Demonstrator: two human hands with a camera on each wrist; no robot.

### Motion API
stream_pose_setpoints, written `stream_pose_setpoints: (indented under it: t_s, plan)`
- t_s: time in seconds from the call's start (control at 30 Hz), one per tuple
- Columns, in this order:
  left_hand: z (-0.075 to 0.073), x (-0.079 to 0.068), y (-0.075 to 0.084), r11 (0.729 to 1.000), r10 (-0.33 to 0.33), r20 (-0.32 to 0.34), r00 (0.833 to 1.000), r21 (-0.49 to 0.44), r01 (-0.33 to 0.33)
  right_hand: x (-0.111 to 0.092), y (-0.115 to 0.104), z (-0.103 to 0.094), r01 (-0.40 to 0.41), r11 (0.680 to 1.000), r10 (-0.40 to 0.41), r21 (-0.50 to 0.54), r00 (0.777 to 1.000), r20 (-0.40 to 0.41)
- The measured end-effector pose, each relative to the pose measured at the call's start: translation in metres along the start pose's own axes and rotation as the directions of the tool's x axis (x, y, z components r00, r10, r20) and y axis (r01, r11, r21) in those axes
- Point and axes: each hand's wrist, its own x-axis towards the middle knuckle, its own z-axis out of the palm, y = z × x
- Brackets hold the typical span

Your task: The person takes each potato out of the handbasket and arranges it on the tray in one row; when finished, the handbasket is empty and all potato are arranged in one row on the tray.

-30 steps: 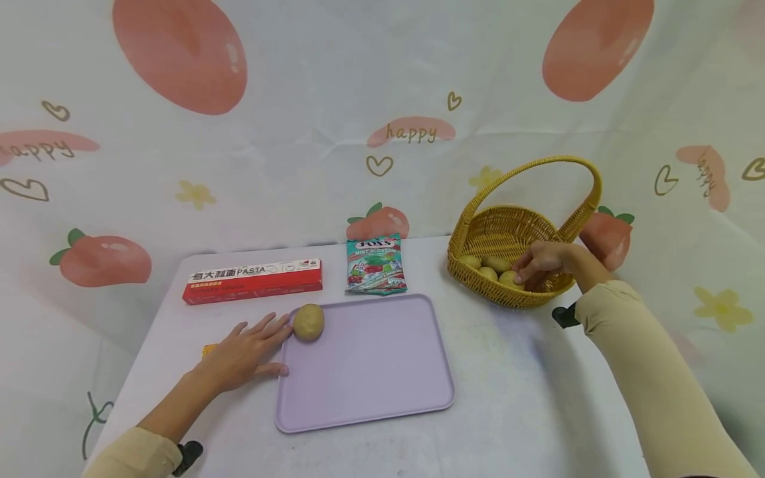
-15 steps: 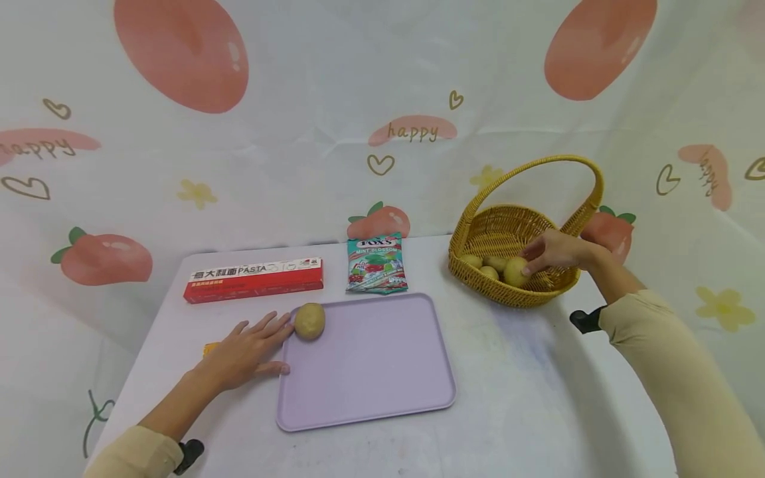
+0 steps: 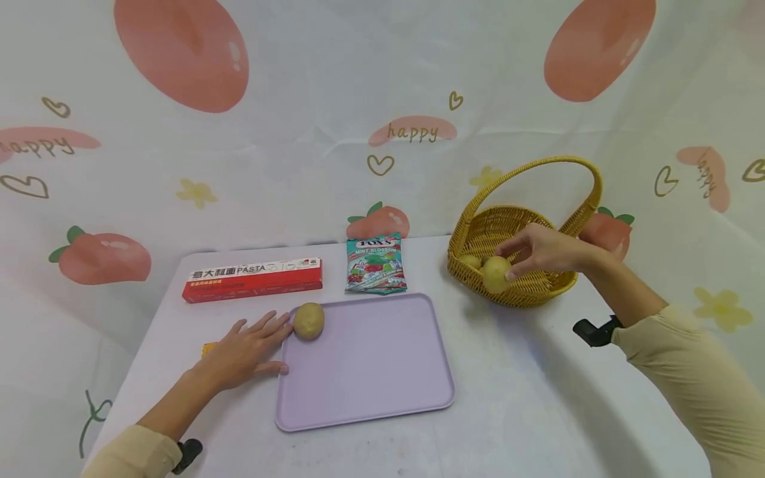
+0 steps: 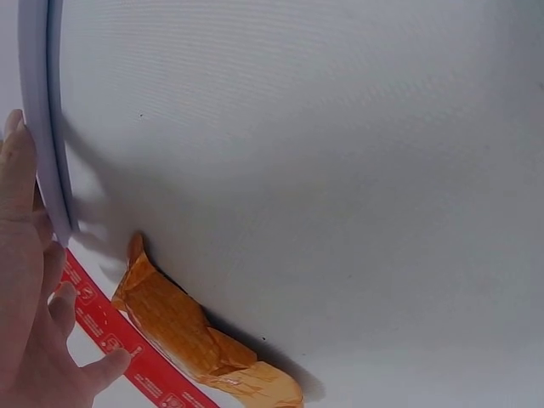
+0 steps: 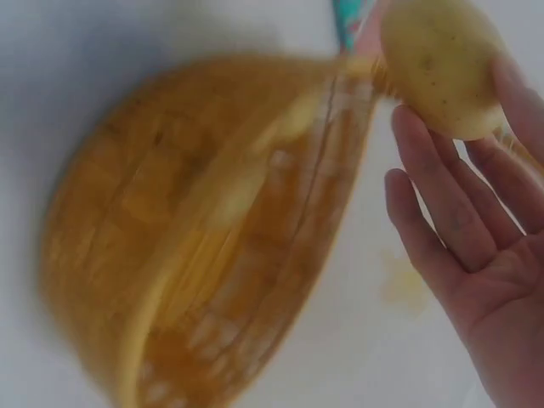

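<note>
Between thumb and fingertips, my right hand [image 3: 540,250] pinches a pale yellow potato [image 3: 496,274] at the front rim of the yellow wicker basket [image 3: 538,295]. In the right wrist view the same potato [image 5: 442,68] shows dark specks, held beside the basket [image 5: 127,221]. More potatoes [image 3: 470,261] lie inside, partly hidden by the held one. My left hand [image 3: 242,355] rests with spread fingers at the left edge of the lilac tray [image 3: 370,372], thumb on its rim. Another potato [image 3: 309,321] sits in that tray's upper left corner, right by the fingertips.
A red and white pasta box [image 3: 254,280] lies behind the left hand. Behind the tray is a green candy bag [image 3: 376,264]. An orange wrapped packet [image 4: 187,327] lies beside the left hand. The basket's tall handle [image 3: 532,162] arches over its opening.
My right hand has lifted the potato from inside the basket and moved it left to the front rim. The left hand and tray have stayed in place.
</note>
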Motion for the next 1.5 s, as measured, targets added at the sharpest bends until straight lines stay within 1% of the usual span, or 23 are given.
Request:
stream_pose_setpoints:
  t_s: [0.1, 0.23, 0.37, 0.5, 0.57, 0.67, 0.8, 0.9, 0.97, 1.17, 1.27, 1.33, 1.5]
  plan:
    - [0.000, 0.000, 0.000, 1.000, -0.004, 0.005, 1.000, -0.002, 0.004, 0.013, -0.013, 0.015, 0.065, 0.998, -0.065, 0.028, 0.998, 0.026]
    - [0.000, 0.001, -0.001, 1.000, -0.004, 0.005, 1.000, -0.001, 0.004, 0.034, -0.029, 0.037, 0.098, 0.993, -0.102, 0.071, 0.993, 0.060]
    - [0.000, 0.001, 0.000, 1.000, 0.004, -0.002, 1.000, 0.007, -0.004, 0.061, -0.036, 0.061, 0.111, 0.991, -0.118, 0.081, 0.989, 0.093]
    - [0.000, 0.002, 0.000, 1.000, 0.007, -0.003, 1.000, 0.013, -0.007, 0.087, -0.039, 0.085, 0.103, 0.989, -0.117, 0.103, 0.984, 0.135]
    - [0.000, 0.002, 0.000, 1.000, 0.006, -0.001, 1.000, 0.014, -0.006, 0.100, -0.041, 0.096, 0.104, 0.988, -0.119, 0.110, 0.982, 0.144]
    - [0.000, 0.002, 0.000, 1.000, 0.005, 0.002, 1.000, 0.016, -0.005, 0.118, -0.043, 0.113, 0.129, 0.987, -0.142, 0.098, 0.979, 0.149]
    - [-0.001, 0.000, 0.001, 1.000, -0.002, 0.000, 1.000, 0.012, 0.002, 0.143, -0.046, 0.138, 0.154, 0.987, -0.158, 0.043, 0.976, 0.146]
    - [-0.001, -0.001, 0.001, 1.000, -0.003, -0.001, 1.000, 0.006, 0.003, 0.160, -0.049, 0.156, 0.135, 0.990, -0.138, 0.029, 0.978, 0.154]
    - [-0.001, -0.001, 0.001, 1.000, -0.001, 0.000, 1.000, 0.001, 0.001, 0.169, -0.053, 0.166, 0.116, 0.992, -0.121, 0.042, 0.981, 0.155]
    - [-0.002, 0.000, 0.002, 1.000, 0.007, -0.003, 1.000, 0.001, -0.007, 0.188, -0.064, 0.186, 0.038, 0.999, -0.041, 0.031, 0.995, 0.095]
    - [-0.002, 0.001, 0.002, 1.000, 0.013, -0.004, 1.000, 0.008, -0.013, 0.194, -0.068, 0.194, 0.004, 0.999, -0.007, 0.043, 0.997, 0.076]
    - [-0.002, 0.001, 0.002, 1.000, 0.013, -0.001, 1.000, 0.010, -0.013, 0.196, -0.071, 0.198, -0.015, 0.997, 0.010, 0.072, 0.998, 0.060]
    - [-0.002, 0.001, 0.001, 1.000, 0.009, 0.008, 1.000, 0.008, -0.009, 0.198, -0.078, 0.208, -0.042, 0.992, 0.041, 0.115, 0.999, 0.007]
